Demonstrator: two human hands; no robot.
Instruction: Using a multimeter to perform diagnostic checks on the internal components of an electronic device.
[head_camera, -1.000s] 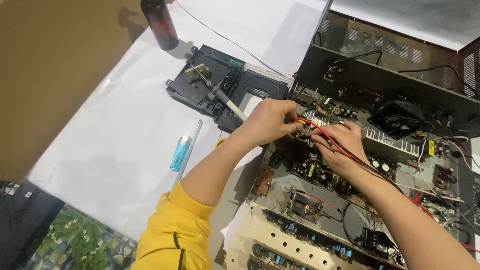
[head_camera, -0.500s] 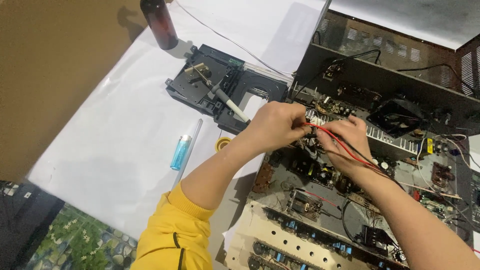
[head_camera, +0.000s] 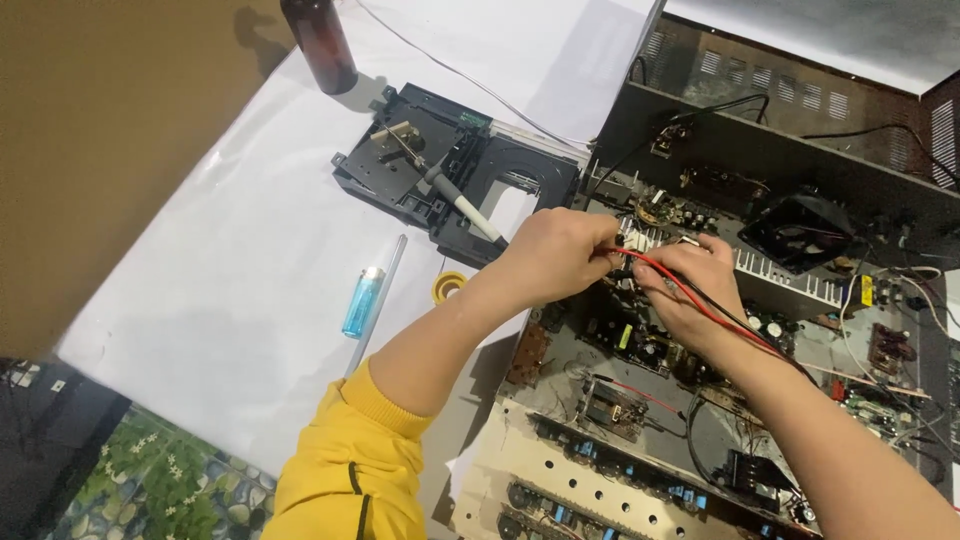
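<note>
Where both fists meet, probe tips are hidden: left hand (head_camera: 555, 255) and right hand (head_camera: 690, 285) each pinch one of two leads (head_camera: 700, 305) over the open chassis (head_camera: 760, 160).

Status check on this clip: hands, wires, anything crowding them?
Left hand and right hand close together over the open chassis, pinching red and black leads. Heatsink fins and circuit boards right beneath. Lighter lies apart on the white sheet.
</note>
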